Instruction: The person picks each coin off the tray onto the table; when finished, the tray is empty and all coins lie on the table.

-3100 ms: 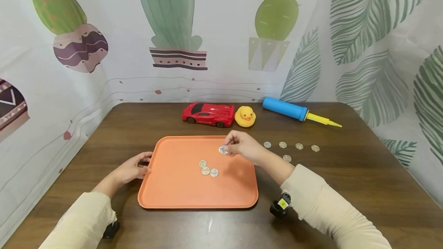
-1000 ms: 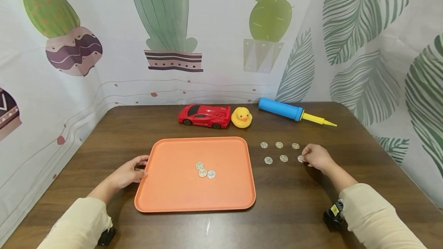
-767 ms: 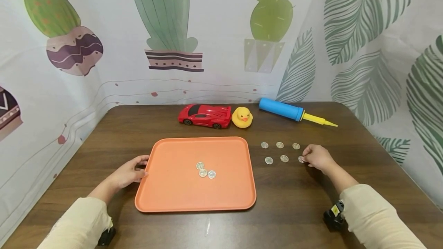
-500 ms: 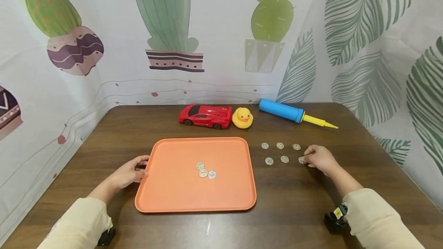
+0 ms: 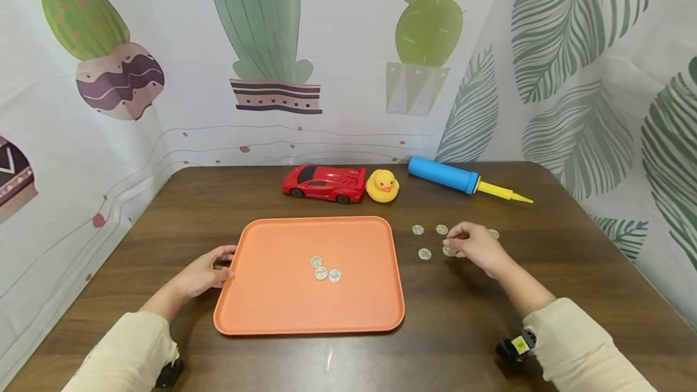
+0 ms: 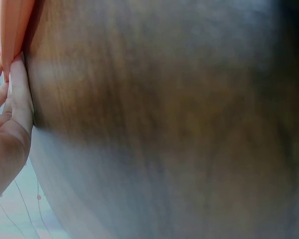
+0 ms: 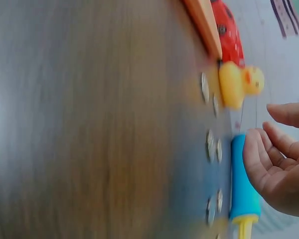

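My left hand point(image 5: 198, 274) rests against the left rim of the orange tray point(image 5: 272, 307), thumb and fingers relaxed and apart; in the left wrist view the left hand point(image 6: 12, 122) touches the tray's edge point(image 6: 12, 30). Several silvery coins lie in the tray, one of them a coin point(image 5: 334, 275). My right hand point(image 5: 479, 250) is over the coins right of the tray, thumb and fingertips by a lower-row coin point(image 5: 449, 251). In the right wrist view a gap shows between the right hand's point(image 7: 284, 154) thumb and curved fingers, holding nothing. Some coins are hidden behind the hand in the head view.
A red toy car point(image 5: 325, 184) and a yellow duck point(image 5: 383, 186) sit behind the tray. The blue-and-yellow pump point(image 5: 443, 174) lies at the back right. Other table coins include one point(image 5: 417, 230) near the tray and one point(image 5: 493, 233) at far right.
My right hand went from above the tray to a coin at the row's right, set it down and released it, then moved left. My left hand stayed at the rim.
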